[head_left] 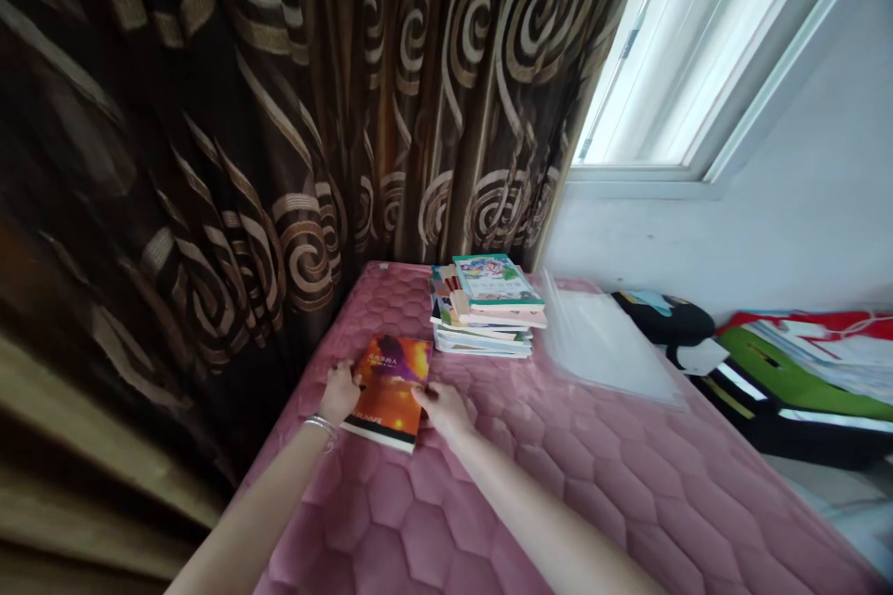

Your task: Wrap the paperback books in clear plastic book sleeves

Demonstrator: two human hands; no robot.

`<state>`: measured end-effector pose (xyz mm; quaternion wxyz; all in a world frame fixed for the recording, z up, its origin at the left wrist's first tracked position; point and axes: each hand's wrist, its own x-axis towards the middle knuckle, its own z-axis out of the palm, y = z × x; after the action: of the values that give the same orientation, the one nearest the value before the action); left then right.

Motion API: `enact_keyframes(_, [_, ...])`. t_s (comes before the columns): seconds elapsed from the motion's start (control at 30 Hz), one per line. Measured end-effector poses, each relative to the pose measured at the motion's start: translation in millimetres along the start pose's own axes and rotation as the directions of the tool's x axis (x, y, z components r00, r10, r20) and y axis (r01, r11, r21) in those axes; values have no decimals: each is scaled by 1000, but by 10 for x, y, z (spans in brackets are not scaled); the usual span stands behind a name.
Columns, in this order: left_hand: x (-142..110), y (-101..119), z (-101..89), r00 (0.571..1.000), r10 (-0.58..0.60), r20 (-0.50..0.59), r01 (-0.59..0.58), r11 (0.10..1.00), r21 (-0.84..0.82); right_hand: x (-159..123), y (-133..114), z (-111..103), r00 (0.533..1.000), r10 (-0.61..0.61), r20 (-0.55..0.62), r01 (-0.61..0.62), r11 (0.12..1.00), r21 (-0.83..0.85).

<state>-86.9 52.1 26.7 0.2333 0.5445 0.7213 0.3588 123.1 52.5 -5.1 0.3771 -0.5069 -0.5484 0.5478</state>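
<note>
Left hand (pixel 340 393) — half-open, seemingly touching the orange book's (pixel 391 386) edge.

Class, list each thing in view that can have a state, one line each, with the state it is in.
Book: closed, lying flat.
Stack: piled, edges uneven.
Left hand: at the book's left edge.
Right hand: at its right edge.
Curtain: hanging in folds.
Plastic: lying flat.
Window: open or shut, cannot tell.
</note>
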Motion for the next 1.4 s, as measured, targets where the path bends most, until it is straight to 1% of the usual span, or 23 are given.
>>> enact_keyframes(0.07, [23, -67, -69, 999, -30, -32, 31, 999, 22, 63, -8, 94, 999, 2, -36, -3, 1000, -12])
enact_keyframes(0.13, [99, -109, -148, 997, -42, -58, 44, 999, 32, 174, -34, 179, 998, 7, -63, -9, 999, -31])
enact_keyframes(0.23, [321, -137, -290, 996, -35, -78, 37, 999, 25, 429, -100, 280, 996, 16, -88, -22, 998, -66])
enact_keyframes(0.3, [473, -160, -383, 997, -18, -74, 18, 1000, 11, 626, -155, 331, 995, 19, -99, -29, 995, -92])
enact_keyframes(0.37, [562, -202, -453, 998, 6, -60, -6, 1000, -6, 816, -207, 373, 994, 22, -108, -36, 991, -127])
enact_keyframes(0.43, [558, -266, -488, 998, 41, -42, -42, 999, -19, 976, -250, 407, 993, 22, -115, -41, 985, -169])
enact_keyframes(0.57, [390, -416, -473, 990, 142, -21, -142, 990, -6, 1161, -290, 449, 993, -3, -121, -29, 964, -263])
enact_keyframes(0.67, [313, -499, -433, 976, 219, -20, -216, 973, 81, 1177, -287, 449, 992, -32, -123, -12, 938, -345])
enact_keyframes(0.87, [367, -545, -323, 953, 301, -22, -286, 924, 252, 1101, -279, 416, 986, -91, -140, 9, 868, -497])
enact_keyframes(1.1, [350, -520, -192, 935, 349, -57, -290, 849, 443, 1073, -346, 416, 973, -177, -148, 47, 779, -626])
enact_keyframes(1.27, [338, -528, -182, 928, 369, -60, -287, 805, 518, 1042, -361, 437, 968, -229, -107, 96, 726, -681])
enact_keyframes(1.4, [343, -534, -181, 926, 374, -52, -286, 783, 552, 914, -333, 432, 969, -238, -70, 121, 700, -703])
